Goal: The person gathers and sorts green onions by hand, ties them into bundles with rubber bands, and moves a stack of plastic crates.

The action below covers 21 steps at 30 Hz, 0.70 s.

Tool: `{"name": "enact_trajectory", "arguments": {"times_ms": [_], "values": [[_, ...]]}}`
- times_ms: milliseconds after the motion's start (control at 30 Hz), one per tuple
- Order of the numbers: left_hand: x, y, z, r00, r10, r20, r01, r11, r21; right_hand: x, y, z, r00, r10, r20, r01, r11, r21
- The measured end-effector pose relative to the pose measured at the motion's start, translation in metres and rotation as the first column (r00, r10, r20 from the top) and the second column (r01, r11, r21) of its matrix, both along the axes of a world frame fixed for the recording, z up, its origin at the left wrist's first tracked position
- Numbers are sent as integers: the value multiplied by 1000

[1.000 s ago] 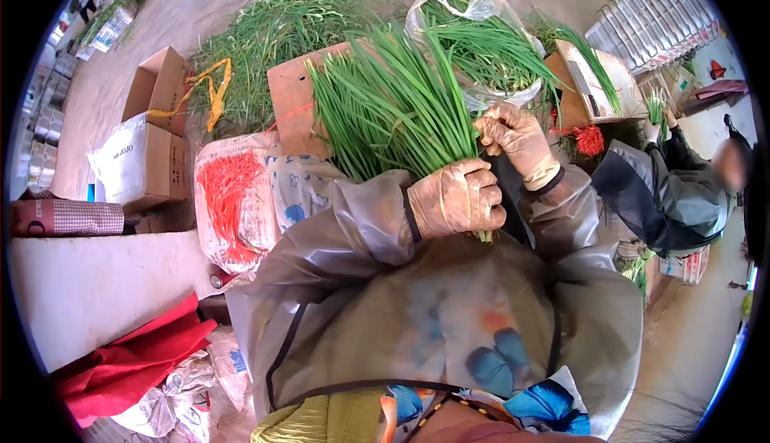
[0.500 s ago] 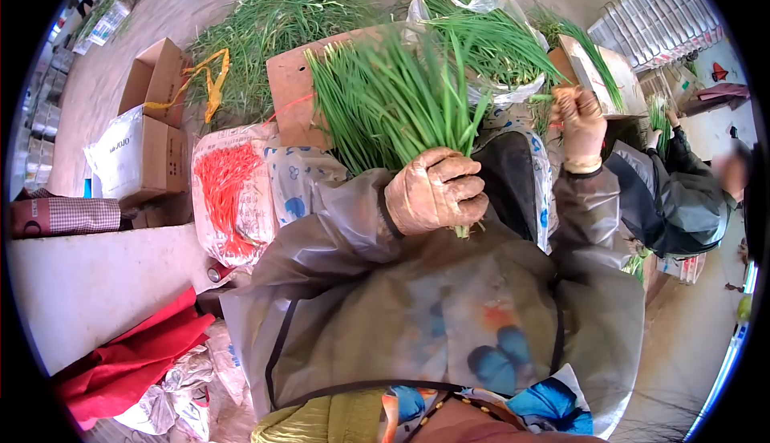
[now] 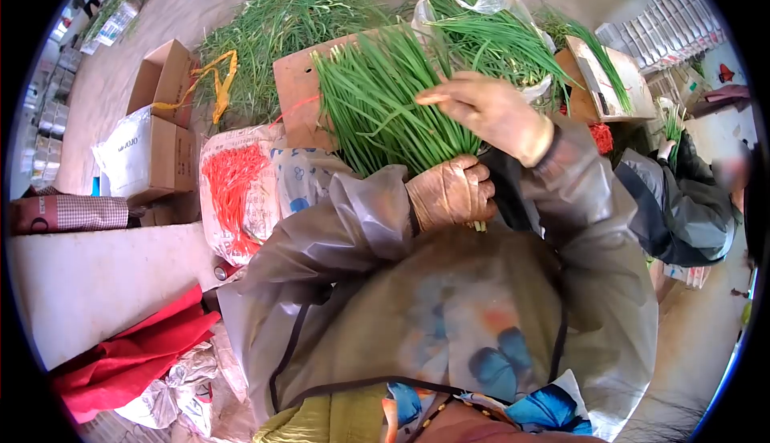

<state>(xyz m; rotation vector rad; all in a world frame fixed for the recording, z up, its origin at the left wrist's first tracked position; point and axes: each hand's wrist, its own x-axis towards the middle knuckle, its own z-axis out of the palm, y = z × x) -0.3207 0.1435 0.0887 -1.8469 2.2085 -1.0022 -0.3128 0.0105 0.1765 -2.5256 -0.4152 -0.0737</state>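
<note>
A thick bunch of green garlic chives (image 3: 389, 102) fans out up and to the left in front of me. My gloved left hand (image 3: 453, 193) is closed round its lower end, and pale cut ends poke out below the fingers. Over the right side of the leaves is my gloved right hand (image 3: 497, 114), its fingers stretched out to the left, a little blurred. I see nothing held in it; whether it touches the leaves I cannot tell. Behind the bunch stands a brown board (image 3: 293, 82).
Red ties (image 3: 228, 194) lie on a sack to the left, near cardboard boxes (image 3: 164, 150). Beyond are a heap of loose greens (image 3: 273, 34) and a plastic bag (image 3: 529, 22) of chives. At right, a co-worker (image 3: 682, 202) holds greens. A white surface (image 3: 104, 283) is at lower left.
My right hand has come from the right side, where it was closed on a small green piece, over to the bunch, and its fingers have straightened. The bunch leans further left.
</note>
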Motion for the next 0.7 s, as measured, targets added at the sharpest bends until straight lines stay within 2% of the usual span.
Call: {"name": "enact_trajectory", "arguments": {"times_ms": [33, 67, 100, 133, 167, 200, 233, 267, 300, 333, 400, 433, 467, 533, 600, 633, 667, 700], "values": [[-2, 1, 5, 968, -87, -234, 92, 996, 10, 6, 3, -5, 998, -32, -50, 26, 994, -108], [-4, 1, 8, 875, -170, -454, 191, 982, 0, 13, 4, -14, 992, -76, -96, 54, 975, -217], [-5, 0, 10, 854, -203, -480, 211, 977, -38, 27, -1, -29, 963, -27, -269, -18, 986, -164], [-7, -2, 9, 839, -175, -516, 246, 967, 72, 37, -8, -45, 905, 6, -426, -58, 992, -108], [-11, -4, 2, 876, -179, -447, 239, 968, 81, 41, -13, -51, 868, 134, -479, -143, 990, 17], [-15, -3, 3, 850, -147, -505, 253, 956, 148, 40, -19, -65, 912, 102, -398, -115, 993, -10], [-15, 0, 10, 816, -189, -547, 287, 953, 99, 31, -18, -50, 921, 59, -386, -101, 991, -91], [-14, 2, 11, 758, -251, -603, 319, 948, 7, 16, -16, -42, 951, -77, -299, 40, 991, -129], [-12, 3, 11, 761, -227, -608, 306, 952, 27, 8, -19, -49, 974, -179, -142, 141, 960, -244], [-6, 1, 13, 750, -218, -625, 296, 955, 22, 2, -20, -56, 972, -189, 140, 228, 902, -368], [0, 2, 23, 691, -242, -681, 316, 949, -17, -16, -32, -64, 920, -195, 340, 351, 795, -494], [2, 1, 26, 688, -244, -683, 324, 946, -13, -19, -37, -70, 866, -248, 433, 458, 741, -492], [3, 3, 27, 649, -275, -709, 328, 942, -66, -21, -45, -79, 821, -309, 480, 518, 758, -397], [2, 2, 31, 607, -307, -733, 330, 936, -119, -20, -79, -102, 759, -335, 558, 634, 574, -518], [-5, 5, 37, 377, -474, -796, 465, 840, -280, -23, -125, -110, 756, -595, 272, 607, 483, -631], [-4, 8, 45, 224, -448, -866, 524, 804, -281, -12, -164, -153, 604, -726, 329, 622, 171, -764], [0, 9, 43, 225, -438, -871, 517, 811, -274, -13, -172, -154, 571, -756, 321, 607, 124, -785], [5, 9, 40, -63, -447, -892, 503, 758, -416, -15, -178, -151, 537, -783, 314, 586, 79, -806]]}}
